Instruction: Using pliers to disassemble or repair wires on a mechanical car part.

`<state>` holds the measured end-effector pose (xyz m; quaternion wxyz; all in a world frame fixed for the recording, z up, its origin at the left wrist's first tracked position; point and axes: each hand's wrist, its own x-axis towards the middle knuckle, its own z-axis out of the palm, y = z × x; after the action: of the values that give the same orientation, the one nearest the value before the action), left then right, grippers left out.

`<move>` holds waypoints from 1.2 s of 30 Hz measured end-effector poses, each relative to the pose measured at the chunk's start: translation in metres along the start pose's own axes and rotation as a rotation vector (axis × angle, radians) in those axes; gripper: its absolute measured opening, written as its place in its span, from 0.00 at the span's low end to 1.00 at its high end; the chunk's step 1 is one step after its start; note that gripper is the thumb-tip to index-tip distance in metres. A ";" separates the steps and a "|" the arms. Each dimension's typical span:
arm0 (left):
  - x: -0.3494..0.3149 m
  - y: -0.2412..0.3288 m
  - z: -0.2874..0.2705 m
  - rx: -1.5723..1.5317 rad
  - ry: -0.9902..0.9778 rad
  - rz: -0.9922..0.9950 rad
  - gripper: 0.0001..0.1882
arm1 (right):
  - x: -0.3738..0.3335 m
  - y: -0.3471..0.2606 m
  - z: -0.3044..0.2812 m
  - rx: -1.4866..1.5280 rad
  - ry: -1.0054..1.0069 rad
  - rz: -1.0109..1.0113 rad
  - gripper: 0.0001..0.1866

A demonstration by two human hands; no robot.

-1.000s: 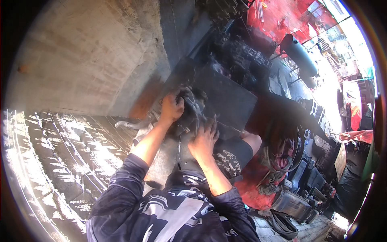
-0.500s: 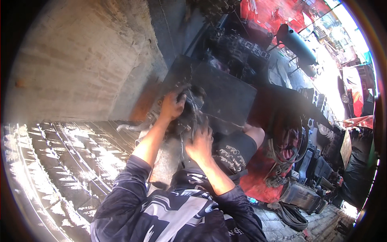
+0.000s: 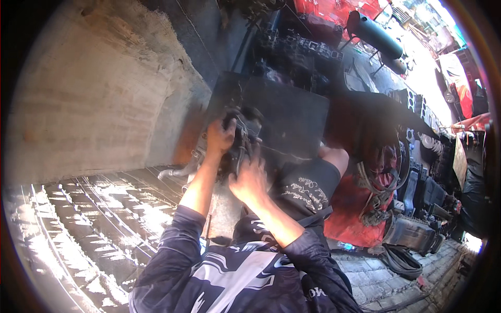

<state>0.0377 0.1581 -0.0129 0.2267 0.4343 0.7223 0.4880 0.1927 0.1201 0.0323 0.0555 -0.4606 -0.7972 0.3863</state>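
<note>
A dark, greasy metal part (image 3: 249, 124) with thin pieces standing out of it lies at the near left edge of a dark flat board (image 3: 292, 117). My left hand (image 3: 221, 136) is closed on the left side of this part, with its fingers curled over the top. Close beside it, my right hand (image 3: 250, 178) reaches in from the near side, fingers bent against a dark slender piece. Shadow and blur hide what that piece is and where it joins the part.
A pale wall panel (image 3: 104, 94) rises at the left, above sunlit brick flooring (image 3: 99, 224). A bent pipe (image 3: 177, 171) sticks out near my left forearm. Engine blocks (image 3: 313, 49), a dark cylindrical tank (image 3: 374, 35) and a red cloth (image 3: 357, 227) lie around the right side.
The whole view has shifted a little. My right hand is slightly farther left, closer to my left hand, which keeps its hold on the metal part.
</note>
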 end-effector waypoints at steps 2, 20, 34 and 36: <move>0.001 0.004 0.000 -0.012 0.018 -0.021 0.10 | -0.001 -0.005 -0.003 -0.012 -0.010 0.011 0.35; 0.008 0.006 0.004 0.116 0.043 0.023 0.10 | 0.015 -0.003 0.008 -0.294 0.056 0.210 0.42; 0.012 0.000 0.000 0.060 0.017 0.042 0.12 | 0.022 0.029 -0.013 0.266 0.055 0.050 0.24; 0.015 0.000 0.003 0.050 0.013 0.042 0.12 | 0.031 0.059 -0.002 0.319 0.107 -0.108 0.21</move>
<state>0.0320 0.1717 -0.0125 0.2006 0.4516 0.7266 0.4773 0.2168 0.1615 -0.0135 0.1912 -0.4222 -0.7453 0.4793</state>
